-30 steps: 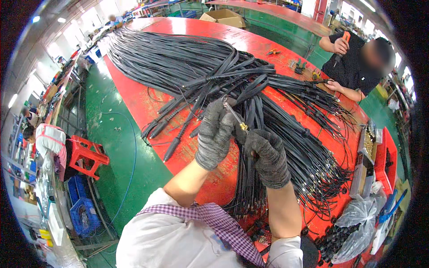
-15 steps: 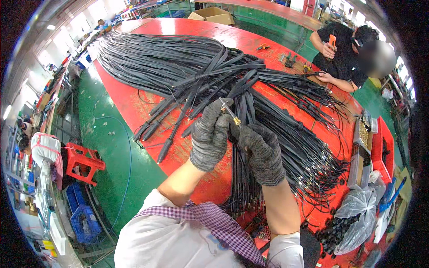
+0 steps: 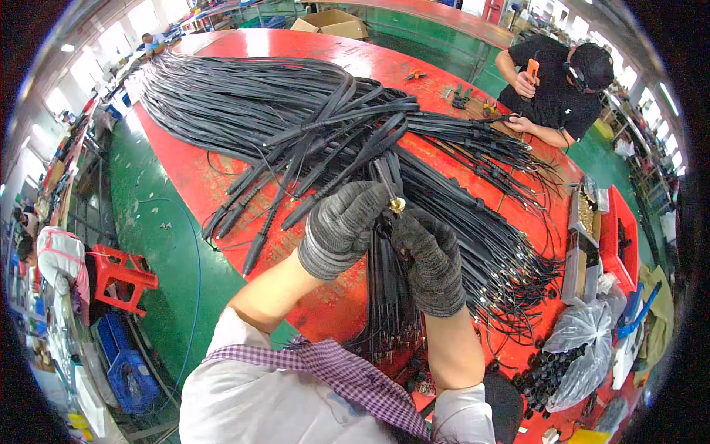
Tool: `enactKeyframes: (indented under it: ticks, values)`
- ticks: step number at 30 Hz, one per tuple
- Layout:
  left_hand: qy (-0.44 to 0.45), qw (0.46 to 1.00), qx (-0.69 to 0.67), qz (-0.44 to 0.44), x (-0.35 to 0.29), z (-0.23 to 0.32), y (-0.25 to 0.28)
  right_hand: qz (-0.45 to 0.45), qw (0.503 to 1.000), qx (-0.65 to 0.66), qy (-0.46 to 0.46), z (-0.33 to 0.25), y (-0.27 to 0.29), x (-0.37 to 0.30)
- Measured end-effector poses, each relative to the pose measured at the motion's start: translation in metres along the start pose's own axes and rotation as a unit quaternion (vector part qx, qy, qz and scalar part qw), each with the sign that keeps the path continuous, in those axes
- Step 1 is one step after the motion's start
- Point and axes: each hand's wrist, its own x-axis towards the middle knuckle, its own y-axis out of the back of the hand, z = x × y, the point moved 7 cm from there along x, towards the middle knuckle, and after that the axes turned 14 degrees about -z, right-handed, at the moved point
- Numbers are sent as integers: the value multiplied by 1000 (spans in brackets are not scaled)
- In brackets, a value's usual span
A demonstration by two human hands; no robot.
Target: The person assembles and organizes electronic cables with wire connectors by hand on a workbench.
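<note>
My left hand [image 3: 342,228], in a grey knitted glove, is closed with its fingertips at a small brass connector [image 3: 397,205]. The connector faces up, its round end showing. Close against it, my right hand [image 3: 430,259], gloved the same way, pinches a black cable end; the fingers hide most of it. Both hands are over a large bundle of flat black cables [image 3: 274,96] spread across the red table [image 3: 336,307]. Many thin cable ends with metal tips [image 3: 510,274] fan out to the right of my right hand.
Across the table a co-worker [image 3: 558,89] in black holds an orange-handled tool [image 3: 531,72]. Pliers [image 3: 460,96] lie nearby. At right stand a box of brass parts [image 3: 586,211], a red bin [image 3: 620,244] and a plastic bag [image 3: 584,348] beside black caps. A red stool [image 3: 122,280] stands left.
Both hands have stayed together. The brass connector has turned from lying slantwise, with a slim silver rod beyond it, to showing its round end; the rod no longer shows. The whole view has shifted slightly.
</note>
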Motion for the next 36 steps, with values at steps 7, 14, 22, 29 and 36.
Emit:
enactKeyframes:
  ticks: [7,14,22,29,36]
  values:
    - [-19,959,-259,-114,27,19,-42,180,929,-266,182,-51,17,-30]
    - [-130,919,-304,-214,57,36,-108,131,935,-328,17,-69,89,-62]
    - [-134,865,-297,-382,60,54,-190,92,960,-262,-26,-61,145,-84]
    - [-28,816,-167,-552,61,40,-244,171,879,-425,129,-55,151,-86]
    - [84,694,-241,-673,53,39,-246,316,915,-181,177,-26,177,-74]
